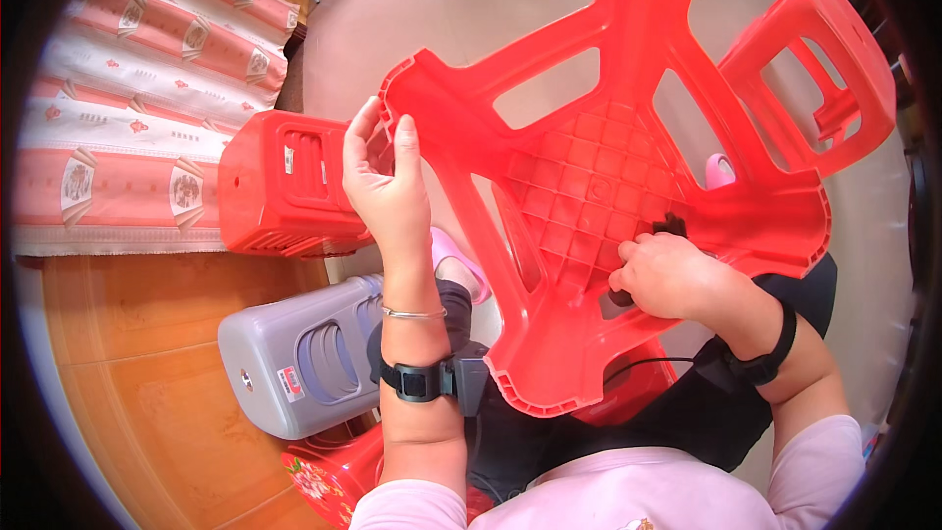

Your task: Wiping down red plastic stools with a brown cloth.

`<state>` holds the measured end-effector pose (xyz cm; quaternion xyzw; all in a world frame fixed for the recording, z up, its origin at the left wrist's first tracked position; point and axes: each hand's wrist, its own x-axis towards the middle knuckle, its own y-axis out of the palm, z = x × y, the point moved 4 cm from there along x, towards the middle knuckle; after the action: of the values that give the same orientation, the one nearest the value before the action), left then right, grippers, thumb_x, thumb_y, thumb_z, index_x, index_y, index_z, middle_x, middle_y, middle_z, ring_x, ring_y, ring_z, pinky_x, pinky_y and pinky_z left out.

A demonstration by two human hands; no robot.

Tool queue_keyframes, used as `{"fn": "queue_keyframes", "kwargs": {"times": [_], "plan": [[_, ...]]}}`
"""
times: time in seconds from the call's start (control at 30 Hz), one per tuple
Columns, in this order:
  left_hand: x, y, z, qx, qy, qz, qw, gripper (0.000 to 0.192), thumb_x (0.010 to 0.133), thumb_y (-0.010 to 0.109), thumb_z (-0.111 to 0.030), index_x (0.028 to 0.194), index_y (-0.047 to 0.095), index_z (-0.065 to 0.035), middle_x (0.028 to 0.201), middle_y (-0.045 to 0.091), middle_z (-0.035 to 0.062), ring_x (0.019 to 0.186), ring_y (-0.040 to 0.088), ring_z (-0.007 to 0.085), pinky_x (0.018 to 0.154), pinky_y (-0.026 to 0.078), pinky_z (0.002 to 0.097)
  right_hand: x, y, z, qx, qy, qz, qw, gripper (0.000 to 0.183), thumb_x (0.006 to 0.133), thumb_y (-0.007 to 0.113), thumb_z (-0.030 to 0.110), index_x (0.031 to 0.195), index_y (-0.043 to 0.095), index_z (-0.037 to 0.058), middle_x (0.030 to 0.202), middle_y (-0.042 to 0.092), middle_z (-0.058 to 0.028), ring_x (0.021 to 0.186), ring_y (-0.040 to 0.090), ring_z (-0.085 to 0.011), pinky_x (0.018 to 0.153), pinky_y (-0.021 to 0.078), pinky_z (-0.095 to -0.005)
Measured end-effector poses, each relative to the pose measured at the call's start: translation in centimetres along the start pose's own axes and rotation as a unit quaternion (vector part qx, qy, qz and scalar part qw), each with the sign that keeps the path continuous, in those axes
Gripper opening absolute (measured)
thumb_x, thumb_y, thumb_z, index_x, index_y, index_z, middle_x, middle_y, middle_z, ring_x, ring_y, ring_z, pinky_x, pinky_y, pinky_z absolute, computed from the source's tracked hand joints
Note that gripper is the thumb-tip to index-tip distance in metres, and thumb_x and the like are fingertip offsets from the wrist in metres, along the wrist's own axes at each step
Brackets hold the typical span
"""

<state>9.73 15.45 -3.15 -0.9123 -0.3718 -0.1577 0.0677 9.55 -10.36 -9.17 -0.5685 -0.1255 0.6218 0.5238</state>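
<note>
A red plastic stool (589, 191) is turned with its underside towards me, its ribbed seat underside and its leg ends showing. My left hand (386, 177) holds the end of the left leg, thumb on one side and fingers on the other. Inside the stool, my right hand (662, 276) is closed on a dark cloth-like piece (670, 224) against the seat's underside, near the lower right side. Most of that piece is hidden by the hand, so its exact kind is unclear.
Left of me are stacked red plastic stools (294, 184) and grey stools (294, 353) lying sideways. A red stool (817, 73) stands beyond at upper right. Patterned fabric (147, 125) hangs over wooden furniture (169, 353). A flower-printed red stool (331, 475) is at lower left.
</note>
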Motion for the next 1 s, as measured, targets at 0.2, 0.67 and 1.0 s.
{"fn": "queue_keyframes", "kwargs": {"times": [0.2, 0.67, 1.0], "plan": [[1.2, -0.7, 0.2, 0.192, 0.065, -0.023, 0.979, 0.025, 0.084, 0.071, -0.011, 0.105, 0.063, -0.0005, 0.100, 0.063, 0.0065, 0.089, 0.061, 0.0137, 0.080, 0.049, 0.0281, 0.0, -0.3, 0.1, -0.004, -0.009, 0.008, 1.000, 0.021, 0.085, 0.056, 0.016, 0.100, 0.070, 0.0112, 0.104, 0.063, -0.0117, 0.097, 0.062, -0.0280, 0.080, 0.0509, -0.0375], [1.9, 0.1, -0.9, 0.268, 0.132, -0.086, 0.951, 0.011, 0.079, 0.069, -0.009, 0.080, 0.064, 0.0013, 0.074, 0.066, 0.0070, 0.067, 0.062, 0.0142, 0.066, 0.049, 0.0275, 0.0, 0.2, -0.2, 0.009, 0.004, -0.008, 1.000, 0.020, 0.084, 0.054, 0.014, 0.095, 0.070, 0.0182, 0.097, 0.060, -0.0096, 0.094, 0.060, -0.0274, 0.084, 0.0479, -0.0374], [1.8, -0.5, -0.9, 0.290, 0.140, -0.072, 0.944, 0.015, 0.087, 0.065, -0.010, 0.083, 0.066, 0.0048, 0.077, 0.068, 0.0050, 0.070, 0.059, 0.0078, 0.068, 0.048, 0.0233, 0.0, 0.2, -0.4, 0.015, 0.000, -0.020, 1.000, 0.018, 0.083, 0.054, 0.013, 0.091, 0.070, 0.0166, 0.094, 0.059, -0.0101, 0.093, 0.060, -0.0279, 0.082, 0.0482, -0.0380]]}}
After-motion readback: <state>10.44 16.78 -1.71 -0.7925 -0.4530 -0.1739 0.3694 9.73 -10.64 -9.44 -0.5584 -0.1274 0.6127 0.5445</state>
